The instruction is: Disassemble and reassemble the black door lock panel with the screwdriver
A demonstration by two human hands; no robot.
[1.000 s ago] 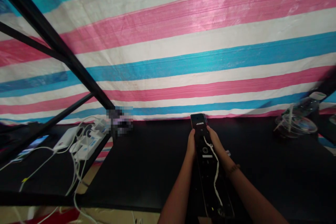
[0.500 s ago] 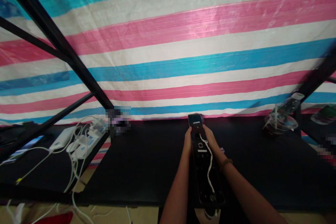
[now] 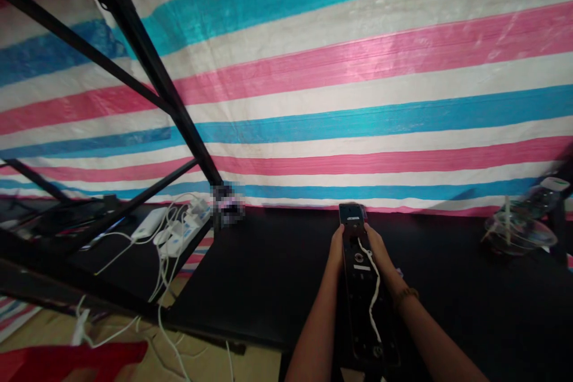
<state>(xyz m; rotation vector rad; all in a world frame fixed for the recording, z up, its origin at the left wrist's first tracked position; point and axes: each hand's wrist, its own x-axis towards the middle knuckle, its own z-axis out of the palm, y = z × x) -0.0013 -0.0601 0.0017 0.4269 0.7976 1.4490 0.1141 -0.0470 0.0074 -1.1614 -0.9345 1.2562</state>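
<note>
A long dark device (image 3: 366, 310) with a whitish cable (image 3: 376, 292) along its face is held above the black table (image 3: 250, 286). My left hand (image 3: 336, 246) is closed on its left edge near the far end. Across from it, my right hand (image 3: 377, 246) grips the right edge, and a bracelet (image 3: 406, 295) is on that wrist. The far end of the device has a glossy dark panel (image 3: 351, 215). The fingers under the device are hidden.
White cables and a power strip (image 3: 183, 236) lie at the left beside a white box (image 3: 149, 223). A clear plastic container (image 3: 519, 233) stands at the right. A black metal frame (image 3: 179, 113) slants in front of the striped sheet (image 3: 358, 83).
The view has swung to the left, so the hands, device and table appear farther right. Both hands keep their hold on the device.
</note>
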